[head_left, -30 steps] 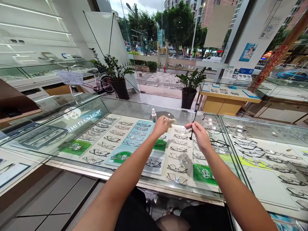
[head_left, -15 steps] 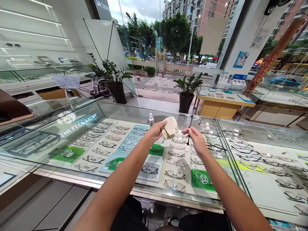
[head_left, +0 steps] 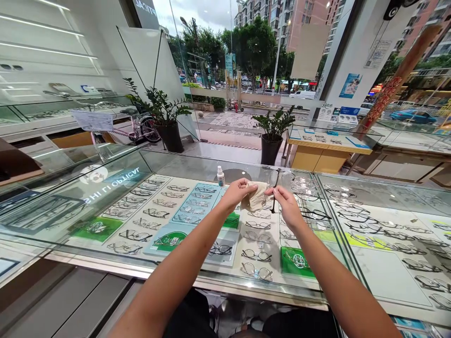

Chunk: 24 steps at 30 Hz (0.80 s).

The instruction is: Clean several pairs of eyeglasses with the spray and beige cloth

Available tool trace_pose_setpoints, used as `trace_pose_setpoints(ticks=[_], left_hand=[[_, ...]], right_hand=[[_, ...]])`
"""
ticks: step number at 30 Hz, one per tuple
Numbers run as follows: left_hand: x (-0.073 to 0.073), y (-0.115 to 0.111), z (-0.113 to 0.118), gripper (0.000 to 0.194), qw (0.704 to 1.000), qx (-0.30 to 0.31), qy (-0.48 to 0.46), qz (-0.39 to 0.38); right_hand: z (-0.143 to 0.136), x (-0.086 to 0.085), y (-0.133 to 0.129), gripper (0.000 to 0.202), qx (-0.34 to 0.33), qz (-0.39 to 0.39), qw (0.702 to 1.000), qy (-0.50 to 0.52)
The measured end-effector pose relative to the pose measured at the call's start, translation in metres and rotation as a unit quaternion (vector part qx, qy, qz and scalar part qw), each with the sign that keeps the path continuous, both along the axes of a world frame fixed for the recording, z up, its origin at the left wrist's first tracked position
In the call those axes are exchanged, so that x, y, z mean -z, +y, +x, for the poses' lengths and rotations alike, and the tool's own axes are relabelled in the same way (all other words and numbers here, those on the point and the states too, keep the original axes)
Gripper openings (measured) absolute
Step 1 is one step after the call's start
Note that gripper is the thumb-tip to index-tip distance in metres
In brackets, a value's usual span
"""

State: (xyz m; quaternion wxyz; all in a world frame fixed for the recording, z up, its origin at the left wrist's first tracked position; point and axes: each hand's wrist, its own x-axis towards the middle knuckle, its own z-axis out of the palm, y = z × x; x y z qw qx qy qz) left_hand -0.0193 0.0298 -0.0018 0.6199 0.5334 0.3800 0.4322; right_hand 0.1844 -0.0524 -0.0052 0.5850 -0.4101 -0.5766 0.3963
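Cloth (head_left: 256, 198) and glasses (head_left: 277, 176) held close together above the counter (head_left: 105, 266)
My left hand (head_left: 235, 195) pinches the cloth; my right hand (head_left: 287, 205) grips the glasses by their dark frame, seemingly to avoid smudges.

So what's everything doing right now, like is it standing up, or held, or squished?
Cloth: crumpled, pinched in the left hand.
Held glasses: up off the counter, in the right hand; one dark arm points down.
Small bottle: standing upright.
Display glasses: laid out in rows.
Potted plants: upright, leafy.
Bicycle: standing upright.
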Motion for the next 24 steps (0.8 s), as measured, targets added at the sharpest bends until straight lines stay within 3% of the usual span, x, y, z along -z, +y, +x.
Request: trace_pose_setpoints(ticks=[7, 18, 24], left_hand=[[-0.004, -0.004, 0.002, 0.048, 0.999, 0.040, 0.021, -0.002], [0.001, -0.006, 0.006, 0.058, 0.997, 0.069, 0.018, -0.007], [0.000, -0.002, 0.002, 0.062, 0.997, 0.067, 0.023, 0.014]], right_hand=[[0.001, 0.001, 0.002, 0.041, -0.031, 0.001, 0.998, 0.062], [-0.004, -0.006, -0.006, 0.043, -0.065, 0.005, 0.998, -0.005], [-0.005, -0.011, -0.008, 0.042, -0.038, 0.015, 0.999, -0.025]])
